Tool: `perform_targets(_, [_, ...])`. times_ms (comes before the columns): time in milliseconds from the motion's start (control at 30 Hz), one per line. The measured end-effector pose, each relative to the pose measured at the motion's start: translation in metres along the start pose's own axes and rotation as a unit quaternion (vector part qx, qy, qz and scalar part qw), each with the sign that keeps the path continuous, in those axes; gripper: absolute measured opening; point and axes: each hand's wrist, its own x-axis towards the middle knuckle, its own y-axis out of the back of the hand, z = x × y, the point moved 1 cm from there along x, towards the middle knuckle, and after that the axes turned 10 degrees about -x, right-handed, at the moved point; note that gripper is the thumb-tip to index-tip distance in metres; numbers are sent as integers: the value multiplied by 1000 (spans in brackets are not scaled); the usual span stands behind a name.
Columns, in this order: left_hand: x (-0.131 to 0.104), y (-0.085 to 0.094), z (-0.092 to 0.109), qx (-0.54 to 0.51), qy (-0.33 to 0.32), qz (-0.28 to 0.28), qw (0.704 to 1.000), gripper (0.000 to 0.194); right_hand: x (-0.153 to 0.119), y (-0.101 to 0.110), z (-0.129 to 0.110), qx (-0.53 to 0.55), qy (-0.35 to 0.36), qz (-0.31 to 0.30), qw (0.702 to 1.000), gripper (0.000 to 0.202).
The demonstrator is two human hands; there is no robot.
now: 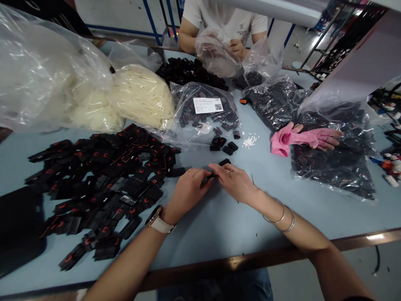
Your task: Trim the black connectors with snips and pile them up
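My left hand (191, 189) and my right hand (233, 181) meet over the middle of the table, fingers closed around a small black plastic connector housing (210, 175). Most of that piece is hidden by my fingers. Just beyond my right fingertips lies another black housing (224, 162). To the left spreads a large heap of black connector housings (122, 171) with orange-red parts. Several loose black pieces (231, 148) rest ahead of my hands, beside a small scatter of tiny white pieces (250, 141).
Clear bags of cream-coloured parts (142, 95) stand back left. A labelled bag (202, 111) lies ahead. Pink gloves (305, 138) rest on bags of black parts (333, 172) at right. A black tray (17, 231) sits at left. Across the table, a person (225, 22) handles a plastic bag.
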Motion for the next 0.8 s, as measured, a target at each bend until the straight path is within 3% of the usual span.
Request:
perform_targets(200, [-1,0,-7,-29,49,-5,998,9,1,-3,5,52,-33,44,997,35])
perform_targets(433, [-1,-1,-8,-35,49,1,998,9,2,-4,1,22,-21,16,999,35])
perform_targets(567, [0,-1,-9,-42,53,1,998,8,2,-2,4,73,-22,17,997,36])
perform_targets(667, [1,0,-9,-46,59,9,997,6,3,4,12,97,-85,26,991,23])
perform_targets(733, [1,0,-9,-48,61,15,997,6,4,10,18,76,-133,-4,988,14])
perform_targets(800, [1,-1,-10,-50,63,17,997,6,4,16,21,45,-163,-59,984,28])
